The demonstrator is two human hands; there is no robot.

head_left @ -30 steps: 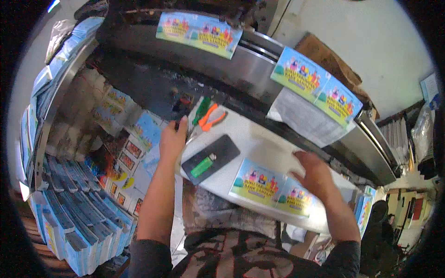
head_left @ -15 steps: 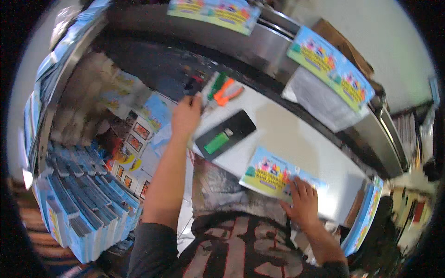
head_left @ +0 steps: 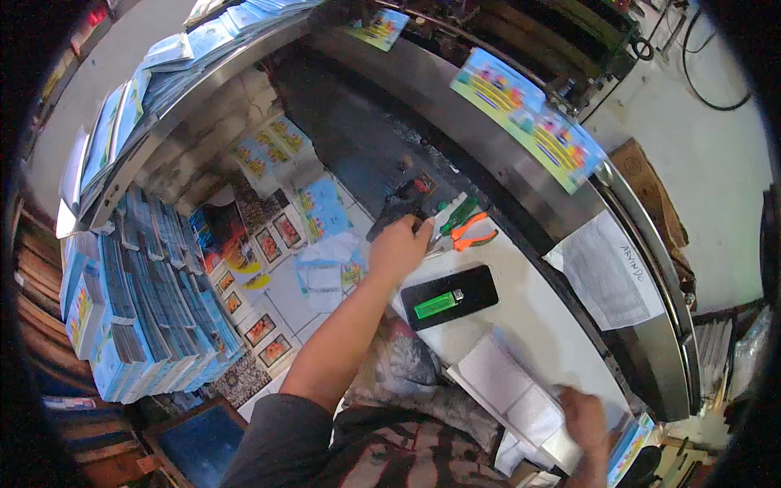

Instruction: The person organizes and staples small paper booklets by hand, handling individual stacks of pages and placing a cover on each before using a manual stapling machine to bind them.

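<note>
My left hand [head_left: 400, 246] reaches to the tools at the work surface's far edge. Its fingers are curled and pressed together; whatever they hold, if anything, is hidden. Just beyond its fingertips lie orange-handled pliers [head_left: 473, 232] and a green-handled tool [head_left: 460, 215]. My right hand [head_left: 584, 415], smeared by motion, grips the right end of a printed card [head_left: 514, 389], tilted up with its pale, creased back showing. Between the hands, a green lighter [head_left: 437, 305] rests on a black phone [head_left: 480, 294].
Tall stacks of blue printed cards [head_left: 150, 301] stand at the left. More cards [head_left: 220, 37] lie along the metal ledge at the upper left. A metal rail [head_left: 521, 175] bounds the far side, with printed cards [head_left: 529, 114] on it and a paper sheet [head_left: 606, 272] hanging there.
My right hand has lifted and turned the card, so its pale back shows instead of the coloured print. My left hand remains by the tools. The whole view has shifted.
</note>
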